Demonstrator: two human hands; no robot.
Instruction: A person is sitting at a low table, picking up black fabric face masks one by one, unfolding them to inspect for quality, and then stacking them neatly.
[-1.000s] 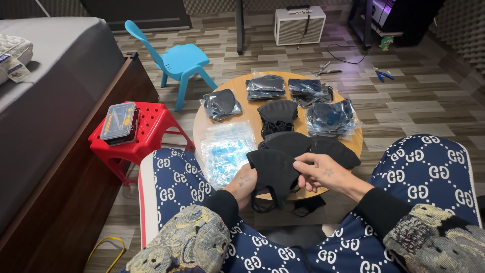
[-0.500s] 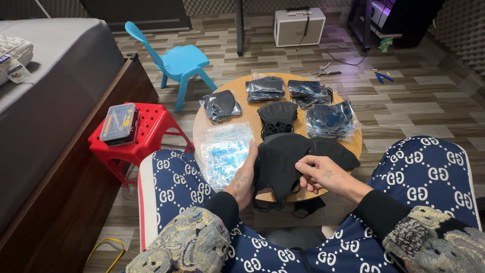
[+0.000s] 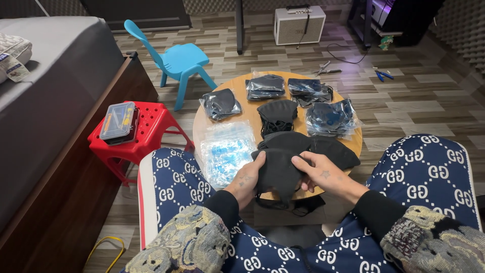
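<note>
Bed [image 3: 45, 91]: grey, along the left edge of the frame, with a wooden side rail.
Red stool [image 3: 139, 134]: left of centre, carrying a small clear-lidded box [image 3: 117, 121].
Blue chair [image 3: 174, 60]: upper left of centre, on the wood floor.
Counter [image 3: 242, 103]: a small round wooden top at mid-frame, between the knees.
Clear bags [image 3: 225, 151]: an empty stack with blue print, lower left of the counter, just beside the left hand.
Left hand [image 3: 247, 177]: closed on the left edge of the black mask, thumb on top.
Black mask [image 3: 279, 172]: held between both hands over the near edge of the counter, folded, its ear loop hanging below.
Loose masks [image 3: 303, 144]: a few more black ones lying just behind the held one.
Packed masks [image 3: 265, 87]: several sealed bags across the far half of the counter.
Right hand [image 3: 323, 174]: fingers curled on the mask's right edge.
Step in hand: apparently flattening or folding the mask.
Next move: probably calls for freeing one hand to take a clear bag while the other keeps the fold.
</note>
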